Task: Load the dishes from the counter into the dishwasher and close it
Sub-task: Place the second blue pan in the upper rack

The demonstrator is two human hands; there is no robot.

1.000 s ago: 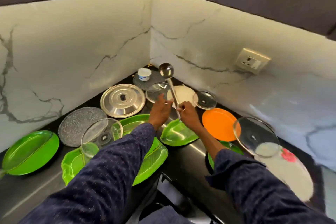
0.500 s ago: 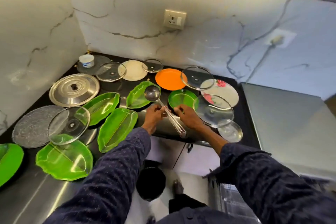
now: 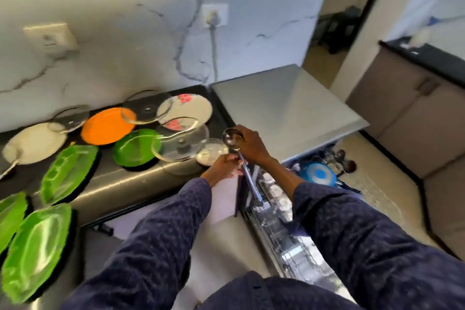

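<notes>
Steel ladle (image 3: 240, 158): held above the open dishwasher (image 3: 281, 211), left hand (image 3: 225, 166) gripping the handle, right hand (image 3: 249, 143) curled behind the bowl. Dishwasher racks blurred, partly hidden by sleeves. Left of the ladle: glass lid (image 3: 180, 145), green round plate (image 3: 133, 148), counter (image 3: 120, 178) cut off by the frame.
</notes>
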